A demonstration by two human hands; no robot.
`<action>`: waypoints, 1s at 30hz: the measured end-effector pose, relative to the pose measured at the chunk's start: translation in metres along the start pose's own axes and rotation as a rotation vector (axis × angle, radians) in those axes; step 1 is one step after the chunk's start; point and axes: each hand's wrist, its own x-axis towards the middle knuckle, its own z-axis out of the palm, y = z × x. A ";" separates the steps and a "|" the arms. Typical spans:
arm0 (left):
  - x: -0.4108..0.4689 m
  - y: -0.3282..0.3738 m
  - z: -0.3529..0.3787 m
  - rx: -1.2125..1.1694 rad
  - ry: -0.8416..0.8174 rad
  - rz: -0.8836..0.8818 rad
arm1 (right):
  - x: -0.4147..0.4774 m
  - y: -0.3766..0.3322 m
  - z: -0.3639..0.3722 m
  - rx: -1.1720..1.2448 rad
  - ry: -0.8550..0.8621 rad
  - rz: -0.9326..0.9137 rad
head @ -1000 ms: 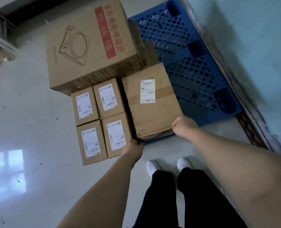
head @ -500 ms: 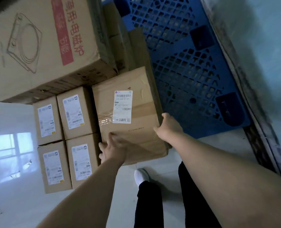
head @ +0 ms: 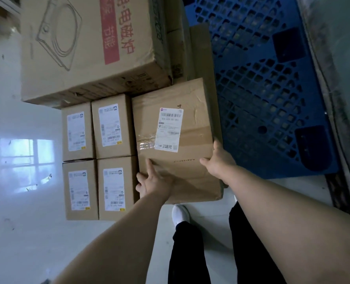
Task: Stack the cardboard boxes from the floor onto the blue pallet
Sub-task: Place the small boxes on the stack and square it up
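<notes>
**Both hands on the box, pallet to the right**

The left hand (head: 153,181) takes the near-left edge of the taped shipping box (head: 176,140), thumb flat on top, fingers tucked down the side. The right hand (head: 218,162) clamps the right edge the same way, its fingertips hidden. The box sits on the floor, tight against four small labelled boxes (head: 96,158). Its long axis runs away from the person, with the blue pallet (head: 272,78) just beside it on the right. That makes it a rightward carry, I'd say, with the right hand leading.

Brown creased cardboard box (head: 178,140): matt, glossy clear tape, white paper label (head: 169,129). Blue lattice plastic pallet (head: 272,83), right: dull sheen. Pale floor (head: 16,232): glossy, reflective.
</notes>
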 end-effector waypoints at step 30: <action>-0.088 -0.135 -0.263 -0.456 -0.016 0.497 | -0.228 -0.150 0.084 -0.229 0.358 -0.393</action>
